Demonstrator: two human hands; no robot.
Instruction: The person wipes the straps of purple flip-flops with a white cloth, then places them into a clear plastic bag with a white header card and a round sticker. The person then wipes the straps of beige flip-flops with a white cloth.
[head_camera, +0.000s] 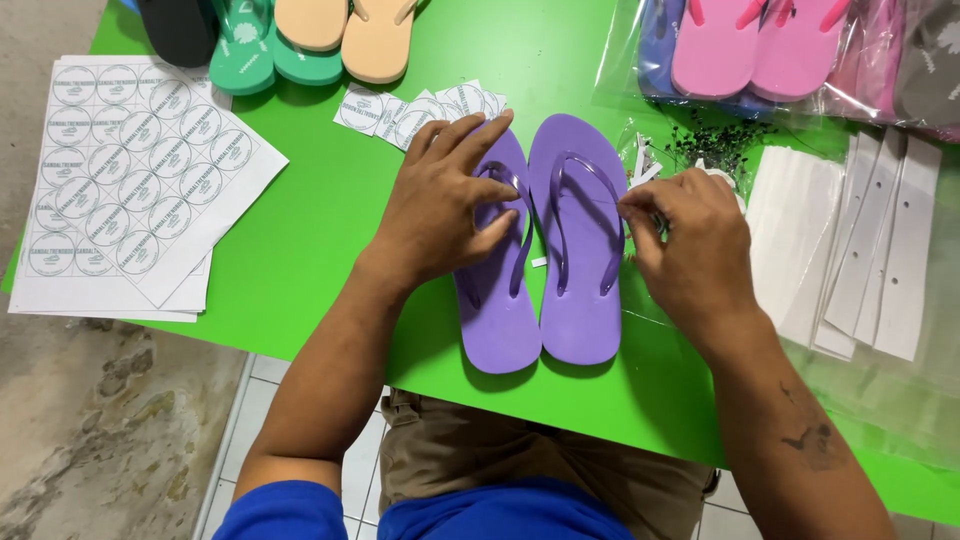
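While the left hand (440, 205) presses flat on the left one of a pair of purple flip-flops (540, 250), the right hand (690, 245) pinches something small at the right strap.

The pair lies side by side, touching, near the desk's (330, 200) near edge; it looks light, soft and bendy, likely best gripped by the sole edge or strap. Left grip spread open, holding nothing; right grip closed on a tiny piece I cannot identify. Toward the far right corner, clear bags (780, 50) hold pink and blue sandals; sticker sheets (130, 180) overhang the left edge.
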